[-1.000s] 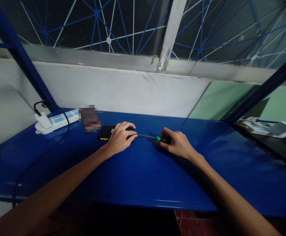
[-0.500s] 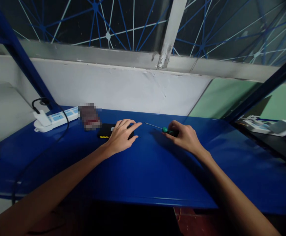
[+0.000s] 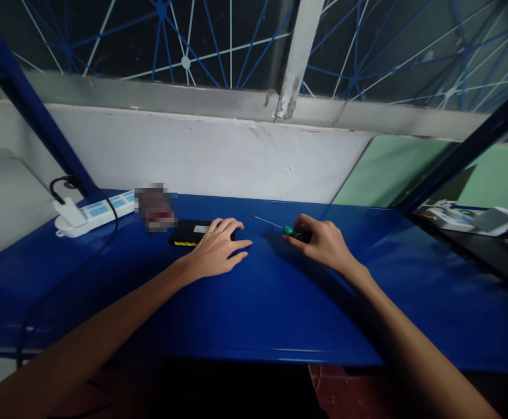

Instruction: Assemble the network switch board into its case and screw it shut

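My right hand (image 3: 321,241) is closed round the green and black handle of a screwdriver (image 3: 287,230), whose thin metal shaft points left above the blue table (image 3: 254,314). My left hand (image 3: 219,247) has its fingers spread, palm down, over the right end of a flat black case (image 3: 183,231). That case has a yellow-marked front edge and a small pale label on top. Part of it is hidden under the hand, and whether the fingers touch it or the table I cannot tell.
Behind the case lies a blurred-out dark reddish item (image 3: 155,208). A white power strip (image 3: 105,208) with a plug and black cable (image 3: 73,273) stands at the left. Papers and white items (image 3: 476,218) sit at the far right. A white wall (image 3: 219,154) rises behind.
My left hand's forefinger and thumb have dropped lower, and more of the black case's label shows. My right hand keeps the screwdriver in much the same place. The whole view has shifted slightly.
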`<state>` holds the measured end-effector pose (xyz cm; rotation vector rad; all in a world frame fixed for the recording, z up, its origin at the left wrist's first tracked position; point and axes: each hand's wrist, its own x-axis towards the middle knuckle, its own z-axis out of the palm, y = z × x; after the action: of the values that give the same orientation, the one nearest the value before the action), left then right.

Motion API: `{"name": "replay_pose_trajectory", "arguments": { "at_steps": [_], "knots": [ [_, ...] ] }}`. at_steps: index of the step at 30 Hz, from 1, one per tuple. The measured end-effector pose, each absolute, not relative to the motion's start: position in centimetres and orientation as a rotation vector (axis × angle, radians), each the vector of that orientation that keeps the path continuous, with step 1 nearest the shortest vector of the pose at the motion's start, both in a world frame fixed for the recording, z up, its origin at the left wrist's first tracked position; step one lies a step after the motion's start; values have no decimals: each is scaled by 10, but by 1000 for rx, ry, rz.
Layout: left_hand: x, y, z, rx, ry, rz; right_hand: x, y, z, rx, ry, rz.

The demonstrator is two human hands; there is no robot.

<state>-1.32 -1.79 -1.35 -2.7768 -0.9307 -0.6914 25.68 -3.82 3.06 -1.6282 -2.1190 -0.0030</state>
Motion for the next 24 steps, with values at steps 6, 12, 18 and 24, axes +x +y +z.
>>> {"name": "replay_pose_trajectory", "arguments": {
  "at_steps": [6,12,18,24],
  "knots": [
    [-13,-17,-13,-2777,-943,-721,256,-38,32,-1645,-2107,-19],
    [-13,-16,-12,-2730,-935,-799,255,-39,32,-1648,-2139,-16],
    [-16,-14,-14,-2694,-1010,-850,255,-40,32,-1645,-2145,-11],
    [-16,-13,-13,-2777,-1055,-858,256,-40,32,-1635,-2152,-13]
  ]
}}
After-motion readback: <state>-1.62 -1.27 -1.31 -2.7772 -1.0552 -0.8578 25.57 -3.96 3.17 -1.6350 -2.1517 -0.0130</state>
